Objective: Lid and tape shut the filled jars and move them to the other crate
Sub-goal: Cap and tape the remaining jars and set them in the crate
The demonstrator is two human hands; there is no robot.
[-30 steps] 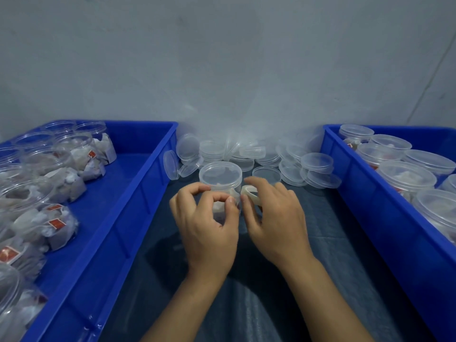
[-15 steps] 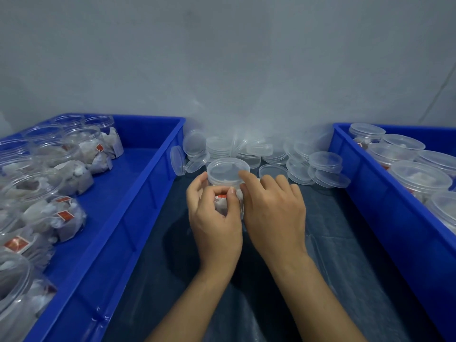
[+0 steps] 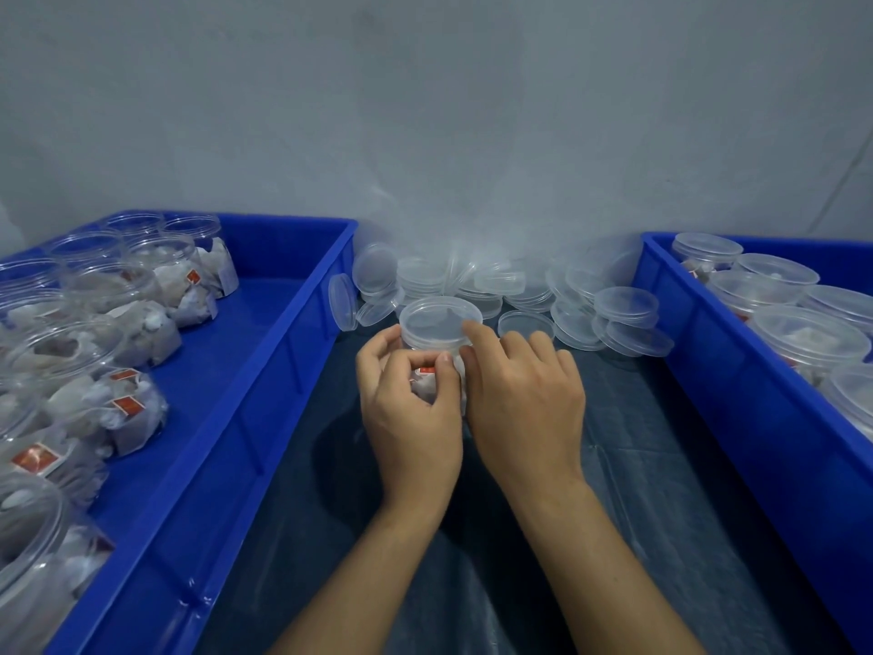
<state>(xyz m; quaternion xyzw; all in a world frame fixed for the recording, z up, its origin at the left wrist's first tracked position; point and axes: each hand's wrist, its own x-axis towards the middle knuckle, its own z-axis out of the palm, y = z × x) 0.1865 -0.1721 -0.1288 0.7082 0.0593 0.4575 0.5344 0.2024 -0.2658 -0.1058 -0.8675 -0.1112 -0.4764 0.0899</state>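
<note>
A clear filled jar (image 3: 439, 323) with its lid on stands on the dark sheet between the two crates. My left hand (image 3: 411, 418) grips the jar's near side, thumb and forefinger pinched together just under the lid. My right hand (image 3: 524, 404) lies against the jar's right side with fingers curled and the forefinger on the lid's rim. The tape roll it held a moment ago is almost fully hidden under it. Open filled jars (image 3: 118, 295) sit in the left blue crate (image 3: 264, 385). Lidded jars (image 3: 808, 342) sit in the right blue crate (image 3: 737, 371).
A heap of loose clear lids (image 3: 623, 304) lies against the grey wall behind the jar. A dark plastic sheet (image 3: 637, 489) covers the surface between the crates. The left crate has bare blue floor along its right side.
My hands have closed in on the jar. The tape roll that showed in my right hand is now hidden against the jar's side. The view has shifted slightly left.
</note>
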